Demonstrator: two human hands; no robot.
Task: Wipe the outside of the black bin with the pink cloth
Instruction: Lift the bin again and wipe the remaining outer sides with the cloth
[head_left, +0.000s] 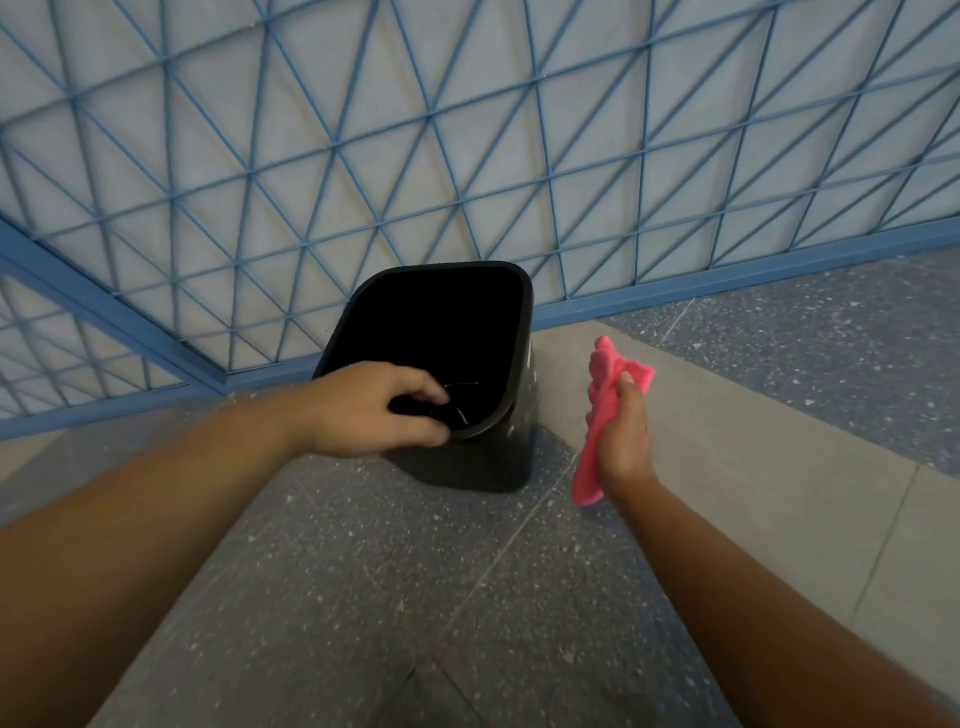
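Observation:
A black bin (519, 312) stands on the floor in a corner, its open mouth tilted toward me. My left hand (374, 410) grips the near rim of the bin, fingers curled over the edge into the dark inside. A crumpled pink cloth (602, 395) hangs in my right hand (626, 441), which is held in the air to the right of the bin, a short gap away from its side. The cloth does not touch the bin.
Blue metal lattice panels (467, 156) over a pale wall close off the corner behind and to the left of the bin. The floor (415, 597) is dark speckled stone with lighter grey tile strips (753, 441) on the right.

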